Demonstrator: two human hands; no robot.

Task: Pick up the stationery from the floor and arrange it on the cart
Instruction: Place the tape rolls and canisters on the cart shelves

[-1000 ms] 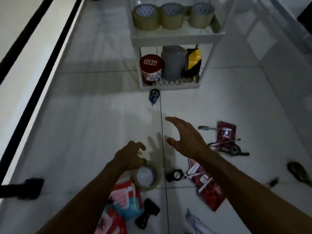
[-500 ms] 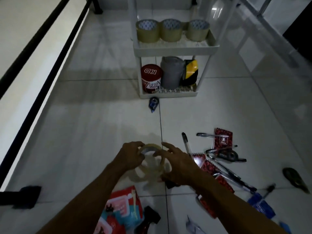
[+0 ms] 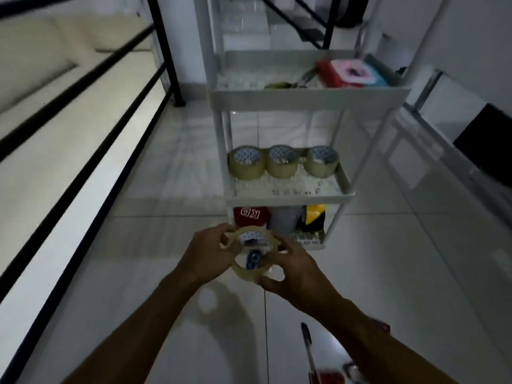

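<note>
Both hands hold one roll of clear tape (image 3: 247, 273) in front of the white cart (image 3: 288, 195). My left hand (image 3: 209, 254) grips its left rim and my right hand (image 3: 293, 268) its right and lower rim. Through the roll's hole a small blue tape dispenser (image 3: 253, 258) shows on the floor. Three similar tape rolls (image 3: 282, 161) stand in a row on the cart's middle shelf. The bottom shelf carries a red tin (image 3: 250, 216), a grey roll (image 3: 284, 220) and yellow-black tape (image 3: 313, 218). A red and pink packet (image 3: 352, 72) lies on the top shelf.
A pen (image 3: 309, 346) and a red notebook (image 3: 325, 376) lie on the white tiled floor at the bottom right. A black-framed glass railing (image 3: 91, 128) runs along the left. White furniture legs (image 3: 432, 151) stand to the right of the cart.
My left hand lifted the tape roll off the floor, my right hand joined it, and both carried it up and forward toward the cart. The view tilted up, showing the top shelf.
</note>
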